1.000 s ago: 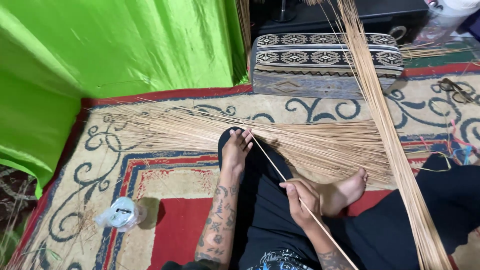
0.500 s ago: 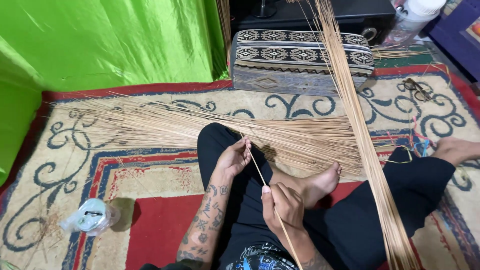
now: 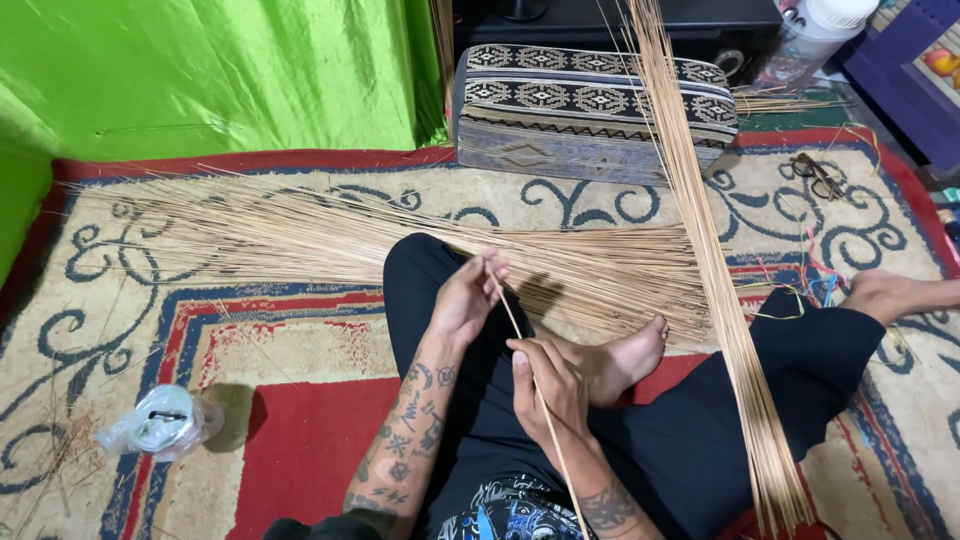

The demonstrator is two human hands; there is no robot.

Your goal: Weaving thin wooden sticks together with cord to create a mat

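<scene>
You sit on a patterned rug [image 3: 300, 330] by a green cloth [image 3: 200, 70]. Your left hand [image 3: 470, 295] pinches the top of one thin stick [image 3: 520, 350], and your right hand [image 3: 550, 385] has a closed grip lower down on it. The stick lies over your lap, in front of the big fan of sticks [image 3: 330, 235]. Keep both grips soft but firm, so the stick stays straight and does not snap.
</scene>
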